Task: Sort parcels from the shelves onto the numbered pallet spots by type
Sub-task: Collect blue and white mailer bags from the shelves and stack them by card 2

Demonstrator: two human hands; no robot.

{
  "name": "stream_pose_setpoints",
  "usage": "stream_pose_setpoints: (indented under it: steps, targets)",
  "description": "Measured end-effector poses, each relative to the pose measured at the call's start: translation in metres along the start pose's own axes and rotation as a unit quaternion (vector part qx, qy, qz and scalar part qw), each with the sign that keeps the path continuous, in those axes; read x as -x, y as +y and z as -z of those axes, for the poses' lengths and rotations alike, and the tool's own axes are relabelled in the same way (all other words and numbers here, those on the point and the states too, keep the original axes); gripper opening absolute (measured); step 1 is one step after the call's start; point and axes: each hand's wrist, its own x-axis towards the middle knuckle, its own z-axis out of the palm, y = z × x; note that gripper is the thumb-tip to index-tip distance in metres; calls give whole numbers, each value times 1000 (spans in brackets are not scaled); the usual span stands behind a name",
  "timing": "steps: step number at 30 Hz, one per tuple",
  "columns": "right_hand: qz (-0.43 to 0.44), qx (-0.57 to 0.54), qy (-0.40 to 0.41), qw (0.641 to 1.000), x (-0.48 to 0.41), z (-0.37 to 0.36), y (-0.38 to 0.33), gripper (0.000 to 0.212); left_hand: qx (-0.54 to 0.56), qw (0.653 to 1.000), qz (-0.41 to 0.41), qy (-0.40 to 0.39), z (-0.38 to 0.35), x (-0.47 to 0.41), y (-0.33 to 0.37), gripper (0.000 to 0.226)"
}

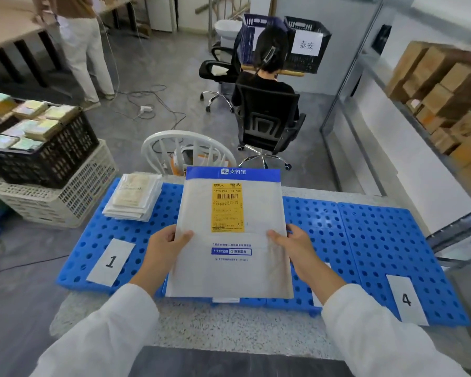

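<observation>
A flat grey padded mailer (230,235) with a blue band along its far edge and a yellow shipping label near the top is held face-up above the middle of the blue pallets (365,240). Its surface is smooth and slightly creased, with small blue print below the label. The left hand (163,248) grips its left edge, thumb on top and fingers underneath; the right hand (297,246) clamps the right edge the same way, so the parcel lies between both hands, its near edge just past the white-sleeved wrists.

The pallets are rigid plastic panels pierced with rows of round holes, laid side by side on a speckled stone-like counter (215,325). A paper card marked 1 (110,262) lies at the left, a card marked 4 (406,299) at the right. Behind card 1 sits a stack of thin clear-bagged parcels (133,197), well apart from the mailer.

To the left, a black lattice crate (46,156) of packets stands on a white crate (57,197). Cardboard boxes (446,99) fill metal shelving on the right.
</observation>
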Motion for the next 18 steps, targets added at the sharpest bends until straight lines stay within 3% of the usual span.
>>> stream_pose_setpoints:
  steps: [18]
  targets:
    - [-19, -9, -82, 996, -116, 3, -12, 45, -99, 991, 27, 83, -40, -79, 32, 23]
